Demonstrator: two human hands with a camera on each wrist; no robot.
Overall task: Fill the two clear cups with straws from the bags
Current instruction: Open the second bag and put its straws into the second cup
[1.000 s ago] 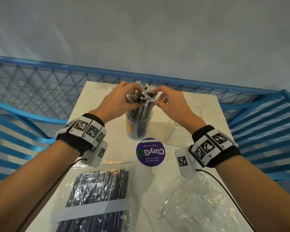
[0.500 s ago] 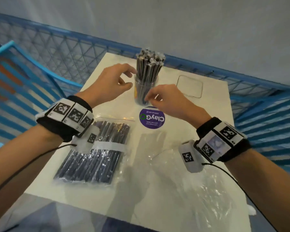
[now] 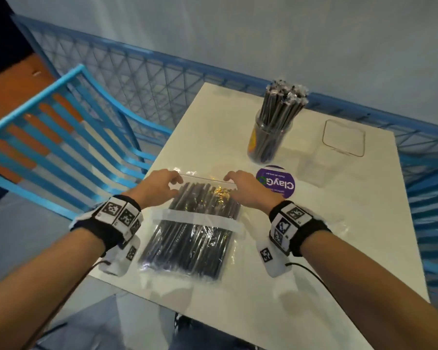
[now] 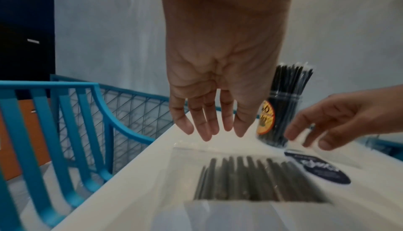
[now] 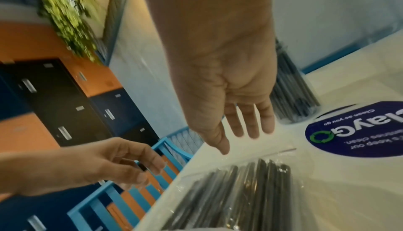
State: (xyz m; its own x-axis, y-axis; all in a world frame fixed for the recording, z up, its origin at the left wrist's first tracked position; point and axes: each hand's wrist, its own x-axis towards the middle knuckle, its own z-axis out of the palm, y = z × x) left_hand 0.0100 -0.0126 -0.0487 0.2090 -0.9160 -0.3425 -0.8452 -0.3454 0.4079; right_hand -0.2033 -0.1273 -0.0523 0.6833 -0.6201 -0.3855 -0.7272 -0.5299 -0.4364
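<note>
A clear zip bag of black straws point(image 3: 195, 228) lies flat near the table's front left, its sealed top edge toward the cups. My left hand point(image 3: 166, 184) hovers at the bag's top left corner with loose fingers and holds nothing. My right hand point(image 3: 238, 184) hovers at the top right corner, also empty. In the left wrist view the left fingers point(image 4: 205, 127) hang just above the bag point(image 4: 250, 183). One clear cup point(image 3: 269, 140) stands packed with wrapped black straws. A second clear cup point(image 3: 321, 162) stands empty to its right.
A round purple sticker point(image 3: 276, 181) lies on the white table point(image 3: 313, 261) between bag and cups. A crumpled empty plastic bag point(image 3: 326, 223) lies by my right wrist. A blue slatted chair point(image 3: 61, 147) stands left of the table, with a blue mesh railing point(image 3: 149, 79) behind.
Both hands left the straw-filled cup and drew back toward me to the top edge of the full bag. The head view swung left and tilted down.
</note>
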